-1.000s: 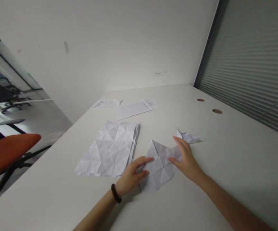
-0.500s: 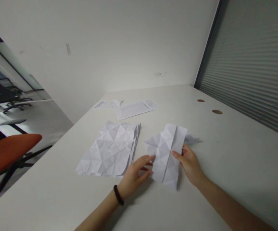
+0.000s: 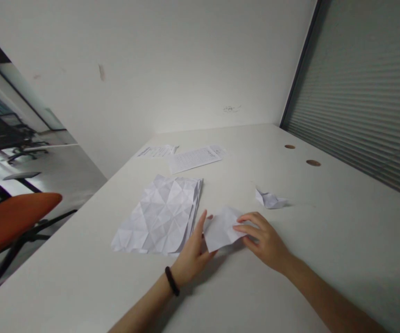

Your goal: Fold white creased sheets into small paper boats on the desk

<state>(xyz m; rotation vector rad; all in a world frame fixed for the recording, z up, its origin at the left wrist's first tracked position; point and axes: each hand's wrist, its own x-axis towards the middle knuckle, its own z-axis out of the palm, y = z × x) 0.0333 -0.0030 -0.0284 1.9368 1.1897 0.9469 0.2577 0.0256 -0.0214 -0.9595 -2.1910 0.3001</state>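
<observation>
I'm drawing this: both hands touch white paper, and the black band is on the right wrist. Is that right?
No, the head view shows the black band around the wrist of the left hand, not the right hand. Both do touch white paper.

The widest open stretch of the white table (image 3: pixel 324 259) lay at the right of the frame, between the right hand (image 3: pixel 265 240) and the window blinds (image 3: pixel 366 97), which closed off that side. At centre, a lane ran upward between the creased paper stack (image 3: pixel 158 215) on the left and the small folded paper (image 3: pixel 270 199) on the right; the handled sheet (image 3: pixel 222 231), spanning both hands, blocked its lower end. Close beside the stack, the left hand (image 3: pixel 190 256) had little sideways room. Printed sheets (image 3: pixel 195 159) lay flat farther up, and the wall (image 3: pixel 186 60) barred the top.
</observation>
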